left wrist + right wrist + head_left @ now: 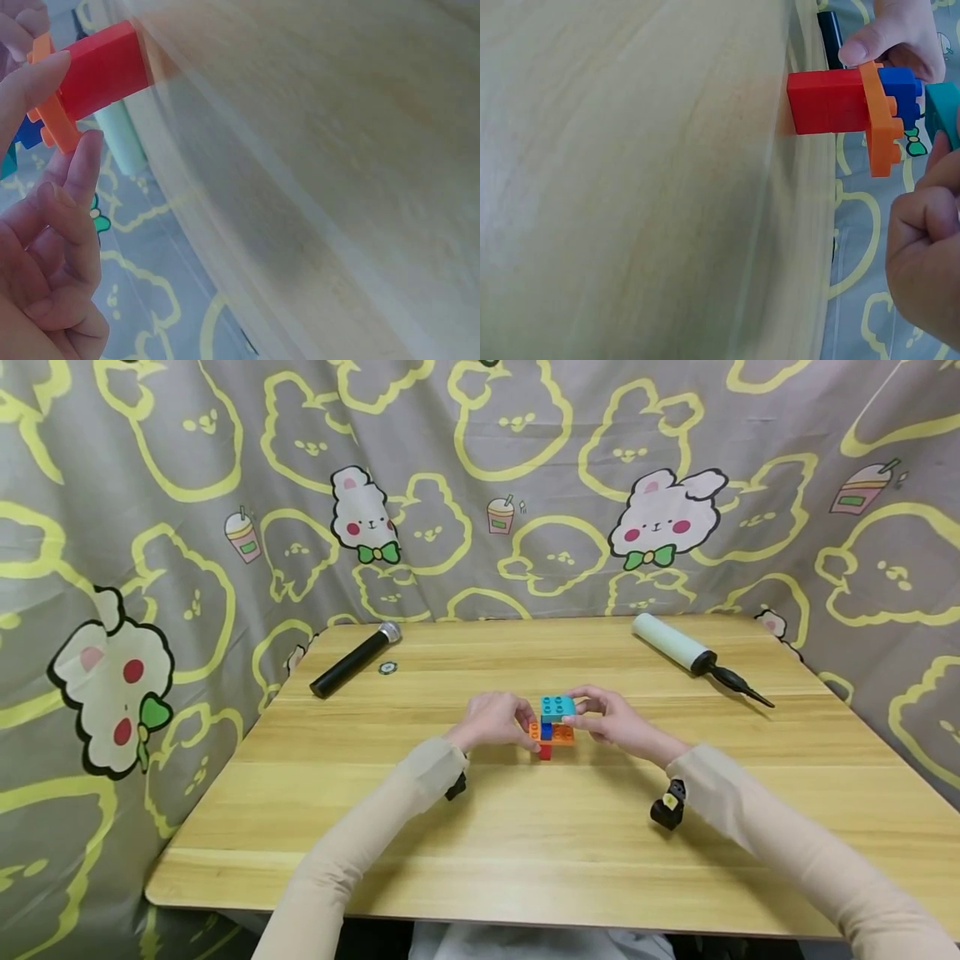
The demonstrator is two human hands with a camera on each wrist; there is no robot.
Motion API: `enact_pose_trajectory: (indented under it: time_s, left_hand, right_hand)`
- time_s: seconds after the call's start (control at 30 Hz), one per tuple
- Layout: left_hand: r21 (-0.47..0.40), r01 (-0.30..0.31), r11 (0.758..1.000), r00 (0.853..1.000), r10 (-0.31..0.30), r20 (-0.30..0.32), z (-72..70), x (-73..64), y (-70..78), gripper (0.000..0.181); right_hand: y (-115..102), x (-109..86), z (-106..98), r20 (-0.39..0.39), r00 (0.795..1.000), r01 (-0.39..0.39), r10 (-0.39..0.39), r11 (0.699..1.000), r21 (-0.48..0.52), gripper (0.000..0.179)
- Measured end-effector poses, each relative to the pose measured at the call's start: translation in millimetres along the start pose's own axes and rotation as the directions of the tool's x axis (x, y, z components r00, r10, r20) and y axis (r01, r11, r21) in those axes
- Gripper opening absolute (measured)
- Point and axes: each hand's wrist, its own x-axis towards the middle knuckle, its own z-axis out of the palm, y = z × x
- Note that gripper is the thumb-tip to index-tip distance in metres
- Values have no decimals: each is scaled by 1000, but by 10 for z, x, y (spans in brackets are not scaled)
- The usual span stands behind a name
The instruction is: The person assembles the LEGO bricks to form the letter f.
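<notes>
A small toy-brick build stands upright on the table: red bricks [829, 102] at the bottom, an orange plate [880, 120] across them, and a blue brick [901, 91] on the plate. My left hand [495, 718] pinches the orange plate [60, 124] at its left end, thumb on top and fingertips beneath. From the other side, my right hand [617, 723] grips a teal brick [557, 707] between thumb and fingers. The teal brick is right above the blue one, with a narrow gap between them in the right wrist view.
A black microphone [352, 662] lies at the back left, beside a small round disc [387, 667]. At the back right lies a pale hand pump [675, 645] with a black nozzle. A patterned curtain [480, 560] hangs behind the wooden table [570, 852].
</notes>
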Motion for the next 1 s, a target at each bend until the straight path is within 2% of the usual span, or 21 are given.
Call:
enact_pose_trajectory:
  time_s: [0.4, 0.8, 1.0]
  left_hand:
    - [-18, 3, 1000, 1000, -4, -13, 6, 1, 11, 34]
    - [-9, 6, 1000, 1000, -6, -23, -10, -1, 30, 33]
    - [-2, 3, 1000, 1000, -3, -8, 0, -14, 26, 33]
  right_hand:
    - [44, -52, 6, 21, 1000, 14, -14, 1000, 2, 45]
    - [59, -54, 74, -35, 997, 69, -70, 997, -44, 40]
    - [67, -64, 88, -27, 997, 73, -74, 996, -48, 40]
